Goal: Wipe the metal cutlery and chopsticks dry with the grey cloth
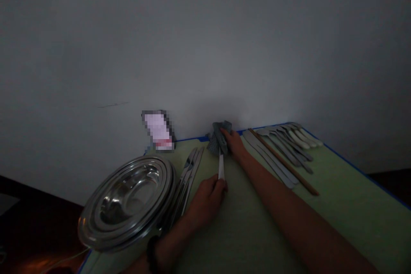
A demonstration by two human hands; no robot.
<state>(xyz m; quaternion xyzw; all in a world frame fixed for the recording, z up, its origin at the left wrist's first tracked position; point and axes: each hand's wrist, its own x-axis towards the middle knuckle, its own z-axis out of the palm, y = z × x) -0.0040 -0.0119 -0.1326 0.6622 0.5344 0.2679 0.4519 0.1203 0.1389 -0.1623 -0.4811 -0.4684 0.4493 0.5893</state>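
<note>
My left hand (pixel 210 195) is closed around the near end of a table knife (pixel 221 168) with a pale, flat metal surface. The knife points away from me over the middle of the table. A grey-green cloth (pixel 220 139) is bunched around its far end, hiding the tip. My right hand (pixel 233 143) grips this cloth from the right side, its fingers pressed against the folds. Left of my left hand lie several more knives (pixel 190 169) beside a stack of shiny metal plates (pixel 135 199). Right of my right hand are other knives (pixel 271 158) lying side by side.
Wooden chopsticks (pixel 285 165), metal forks or spoons (pixel 287 147) and white-handled cutlery (pixel 305 139) lie on the right. A blurred phone (pixel 159 130) leans against the wall (pixel 205 51) behind. The green tabletop (pixel 346 197) has a blue edge.
</note>
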